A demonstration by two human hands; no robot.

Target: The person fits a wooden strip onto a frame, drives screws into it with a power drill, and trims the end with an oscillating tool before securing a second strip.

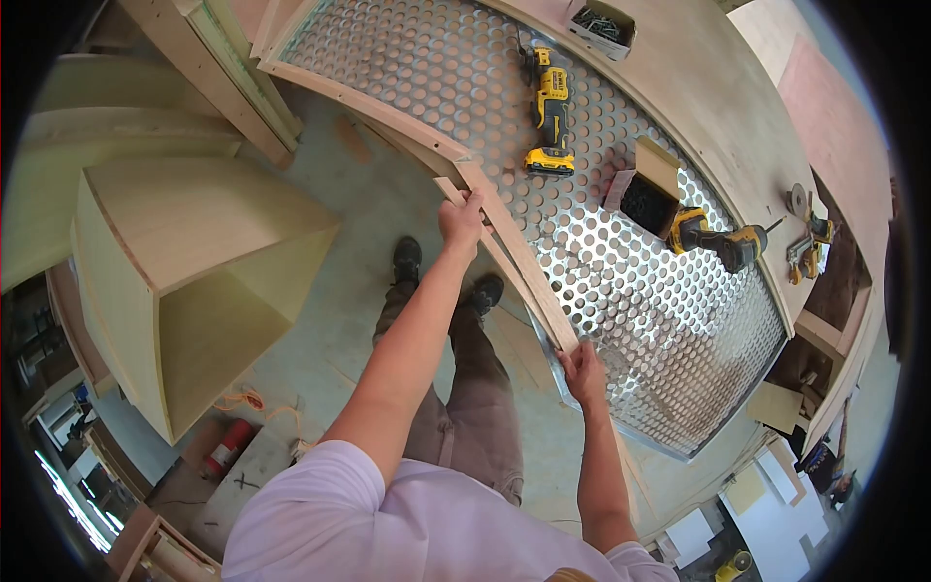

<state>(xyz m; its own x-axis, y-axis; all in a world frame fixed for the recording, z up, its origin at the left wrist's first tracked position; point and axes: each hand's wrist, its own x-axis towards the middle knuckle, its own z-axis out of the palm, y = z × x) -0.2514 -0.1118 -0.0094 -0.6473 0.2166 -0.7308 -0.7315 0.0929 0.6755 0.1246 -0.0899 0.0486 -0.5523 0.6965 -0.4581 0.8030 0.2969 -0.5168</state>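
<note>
My left hand (464,221) is closed around thin wooden strips near their upper ends. A wider strip (521,257) runs along the near edge of the perforated metal sheet (640,364). Beside it, on the side toward me, lies a narrower strip (506,269), and the two stay close together. At the lower end of the wider strip, my right hand (582,373) pinches the wood between thumb and fingers. Above my left hand, a wooden edging (373,112) borders the sheet; its end is close to the top of the wider strip.
On the sheet lie a yellow cordless multi-tool (551,107), an open box of dark screws (648,199) and a cordless drill (722,241). Another screw box (601,27) sits on the plywood panel (718,107). A large angular plywood form (194,233) stands left; cords (252,400) lie on the floor.
</note>
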